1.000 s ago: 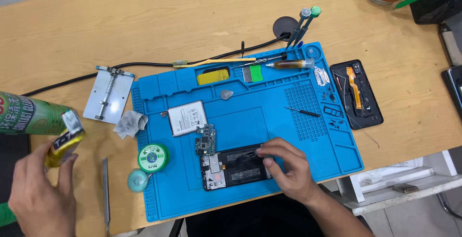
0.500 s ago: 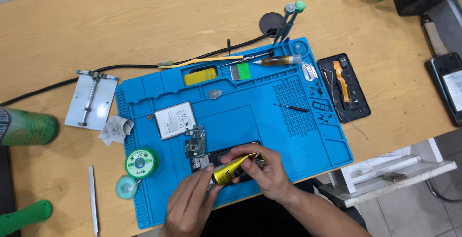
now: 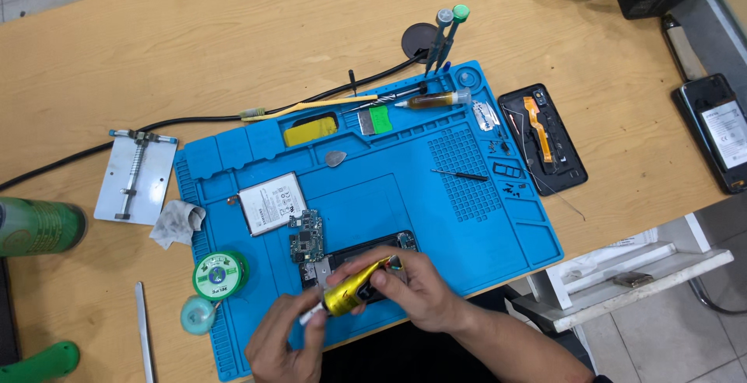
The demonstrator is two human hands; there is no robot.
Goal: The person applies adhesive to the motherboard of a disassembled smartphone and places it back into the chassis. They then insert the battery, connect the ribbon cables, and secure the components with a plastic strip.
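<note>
A small gold-yellow tube [image 3: 352,293] lies across an opened phone body [image 3: 354,257] at the near edge of the blue work mat [image 3: 405,188]. My right hand [image 3: 416,289] grips the tube's body. My left hand [image 3: 282,346] pinches the tube's white tip. A green circuit board [image 3: 306,235] and a white flat battery [image 3: 270,202] lie just beyond the phone.
A green solder reel [image 3: 220,274], a teal reel [image 3: 198,314] and a crumpled wipe [image 3: 177,223] sit left. A metal board holder [image 3: 136,177], a green can [image 3: 40,227], tweezers [image 3: 143,328], a black cable [image 3: 194,122], a phone back cover [image 3: 542,138] and another phone [image 3: 720,130] surround the mat.
My left hand carried the yellow tube from the left table edge to the phone. Both hands now hold it, and the left hand has slid to the tube's tip.
</note>
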